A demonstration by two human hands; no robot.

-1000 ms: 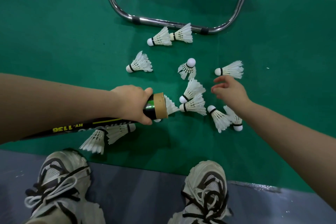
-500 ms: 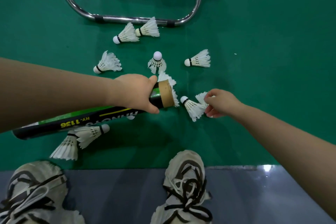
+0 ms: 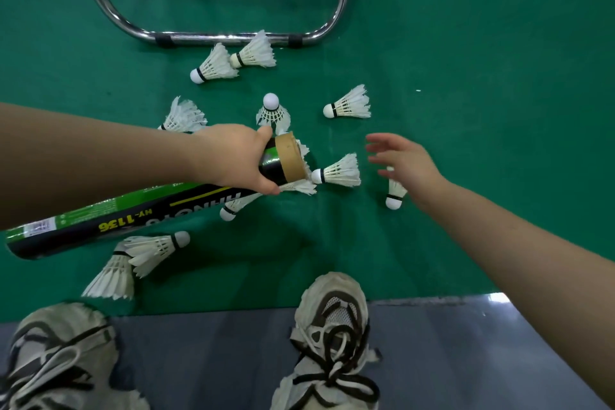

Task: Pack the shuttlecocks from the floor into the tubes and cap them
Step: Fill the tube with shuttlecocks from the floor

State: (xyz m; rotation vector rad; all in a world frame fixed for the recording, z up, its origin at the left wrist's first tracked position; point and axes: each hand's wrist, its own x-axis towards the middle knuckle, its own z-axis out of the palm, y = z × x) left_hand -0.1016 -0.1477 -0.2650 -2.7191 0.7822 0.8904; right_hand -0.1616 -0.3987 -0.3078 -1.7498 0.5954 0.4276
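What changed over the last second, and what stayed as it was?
The right hand, which pinched a shuttlecock's feathers half a second ago, has let go and spread open. A shuttlecock now lies cork-first at the mouth of the tube. The left hand still grips the tube near its open end; the other shuttlecocks lie as before.

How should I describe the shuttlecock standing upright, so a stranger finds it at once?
Start at the chrome frame at the top of the green floor and come toward the left hand gripping the tube. Just beyond its thumb is the shuttlecock; alone among its neighbours, it stands on its feathers, white cork up.
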